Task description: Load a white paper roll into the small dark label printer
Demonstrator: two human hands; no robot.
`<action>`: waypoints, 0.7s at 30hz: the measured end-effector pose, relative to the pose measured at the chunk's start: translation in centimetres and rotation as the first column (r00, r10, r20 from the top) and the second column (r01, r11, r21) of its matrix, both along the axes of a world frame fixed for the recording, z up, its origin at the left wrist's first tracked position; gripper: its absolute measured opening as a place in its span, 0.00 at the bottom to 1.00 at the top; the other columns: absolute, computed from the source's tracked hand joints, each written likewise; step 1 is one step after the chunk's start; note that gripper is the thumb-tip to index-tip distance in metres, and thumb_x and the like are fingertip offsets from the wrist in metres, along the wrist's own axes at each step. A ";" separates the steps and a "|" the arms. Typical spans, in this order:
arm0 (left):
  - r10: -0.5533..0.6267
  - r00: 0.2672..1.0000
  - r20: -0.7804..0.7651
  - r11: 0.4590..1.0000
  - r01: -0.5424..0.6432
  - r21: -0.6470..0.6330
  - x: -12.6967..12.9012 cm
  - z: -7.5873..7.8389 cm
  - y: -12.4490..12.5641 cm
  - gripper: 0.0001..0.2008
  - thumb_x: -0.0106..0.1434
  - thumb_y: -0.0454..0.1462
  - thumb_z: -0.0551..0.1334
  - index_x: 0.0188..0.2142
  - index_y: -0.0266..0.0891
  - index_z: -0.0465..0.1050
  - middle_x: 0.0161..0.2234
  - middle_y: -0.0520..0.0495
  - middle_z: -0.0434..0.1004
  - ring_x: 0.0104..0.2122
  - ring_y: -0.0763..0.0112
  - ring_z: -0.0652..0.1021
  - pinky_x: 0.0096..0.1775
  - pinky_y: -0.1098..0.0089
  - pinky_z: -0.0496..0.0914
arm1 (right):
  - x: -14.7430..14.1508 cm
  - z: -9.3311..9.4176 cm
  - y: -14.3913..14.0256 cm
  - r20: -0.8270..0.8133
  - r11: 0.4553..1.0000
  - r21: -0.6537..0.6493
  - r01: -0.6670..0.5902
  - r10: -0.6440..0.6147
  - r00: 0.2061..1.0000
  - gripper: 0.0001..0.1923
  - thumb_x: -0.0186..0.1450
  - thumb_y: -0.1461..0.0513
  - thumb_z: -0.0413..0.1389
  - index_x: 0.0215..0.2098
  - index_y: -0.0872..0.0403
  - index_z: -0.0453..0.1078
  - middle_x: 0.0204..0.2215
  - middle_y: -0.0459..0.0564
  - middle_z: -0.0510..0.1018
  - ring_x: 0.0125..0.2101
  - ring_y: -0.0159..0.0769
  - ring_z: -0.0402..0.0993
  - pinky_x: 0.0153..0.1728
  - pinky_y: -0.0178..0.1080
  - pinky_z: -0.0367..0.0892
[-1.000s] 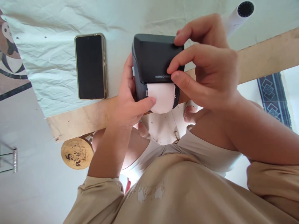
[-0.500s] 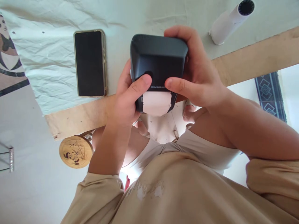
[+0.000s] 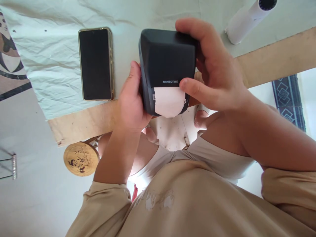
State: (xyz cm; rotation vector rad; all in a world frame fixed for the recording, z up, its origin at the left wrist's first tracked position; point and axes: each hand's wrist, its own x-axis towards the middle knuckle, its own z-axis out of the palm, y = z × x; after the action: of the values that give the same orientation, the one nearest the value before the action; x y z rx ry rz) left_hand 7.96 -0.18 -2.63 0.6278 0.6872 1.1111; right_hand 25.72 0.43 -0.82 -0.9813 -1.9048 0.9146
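Both hands clasp the printer [image 3: 168, 62] above the table's near edge. Left hand [image 3: 130, 98] is closed around the printer's left side, at nine o'clock of it, thumb lying up along the edge. Right hand [image 3: 212, 72] is wrapped over its right side at three o'clock, fingers curled across the top corner and thumb pressed on the front just beside the slot.

From that slot, at six o'clock on the printer, a white label strip [image 3: 169, 102] sticks out with a rounded end; whatever roll sits inside the body is hidden.

At nine o'clock of the printer, a phone [image 3: 96, 64] lies flat and screen-up on a creased pale cloth [image 3: 49, 65], near the left hand but apart from it. At two o'clock a white tube [image 3: 244, 19] rests on the same cloth, its dark end cut off by the top edge. Bare wood of the table [image 3: 84, 123] shows as a strip along the cloth's near side.

Below the table, at seven o'clock, a round stool [image 3: 80, 159] with a panda picture stands on the pale floor. A patterned rug [image 3: 287, 98] lies at four o'clock, partly cut off. Beige sleeves fill the bottom.
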 end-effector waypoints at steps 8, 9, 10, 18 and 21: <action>0.069 0.991 -0.111 0.998 -0.069 -0.002 -0.2 0.3 -0.1 0.18 0.64 0.52 0.54 0.33 0.43 0.72 0.35 0.48 0.79 0.54 0.61 0.72 0.52 0.63 0.70 | -0.2 -0.1 0.0 -0.064 0.996 0.002 -0.086 0.086 0.994 0.38 0.59 0.54 0.57 0.63 0.53 0.50 0.64 0.52 0.55 0.63 0.43 0.54 0.52 0.40 0.70; 0.096 0.989 -0.111 0.995 -0.096 0.006 -0.2 0.2 -0.1 0.16 0.64 0.50 0.54 0.31 0.43 0.71 0.33 0.49 0.78 0.52 0.63 0.72 0.52 0.65 0.69 | -0.2 -0.2 -0.1 -0.075 0.996 0.007 -0.090 0.091 0.993 0.38 0.59 0.54 0.57 0.64 0.53 0.49 0.64 0.52 0.54 0.63 0.43 0.55 0.52 0.40 0.70; 0.117 0.988 -0.103 0.993 -0.116 0.014 -0.3 0.1 -0.1 0.14 0.65 0.47 0.55 0.29 0.43 0.71 0.31 0.50 0.77 0.50 0.65 0.73 0.52 0.66 0.69 | -0.2 -0.2 -0.1 -0.089 0.996 0.014 -0.092 0.093 0.992 0.38 0.59 0.54 0.57 0.64 0.52 0.49 0.65 0.51 0.53 0.62 0.42 0.56 0.52 0.40 0.70; 0.004 0.991 -0.135 1.000 -0.001 0.020 -0.1 2.2 0.3 0.18 0.67 0.46 0.49 0.34 0.42 0.74 0.44 0.52 0.77 0.56 0.62 0.71 0.50 0.65 0.71 | -0.2 0.8 -0.4 -0.049 1.000 0.008 -0.008 0.008 0.999 0.35 0.59 0.55 0.56 0.62 0.52 0.52 0.63 0.48 0.56 0.59 0.38 0.60 0.49 0.36 0.72; 0.023 0.985 -0.169 1.000 -0.024 0.001 0.1 3.0 0.0 0.17 0.68 0.45 0.48 0.37 0.44 0.74 0.47 0.55 0.75 0.60 0.62 0.68 0.53 0.62 0.70 | -0.2 1.7 -0.7 -0.050 0.974 0.070 0.216 -0.213 0.976 0.30 0.58 0.52 0.58 0.56 0.51 0.60 0.53 0.44 0.66 0.53 0.37 0.66 0.47 0.35 0.70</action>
State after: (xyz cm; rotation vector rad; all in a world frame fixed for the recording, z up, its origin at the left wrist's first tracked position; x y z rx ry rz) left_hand 8.08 -0.13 0.34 0.7197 0.8427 1.0872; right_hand 25.48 -0.27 0.85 -1.0902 -1.7452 0.7273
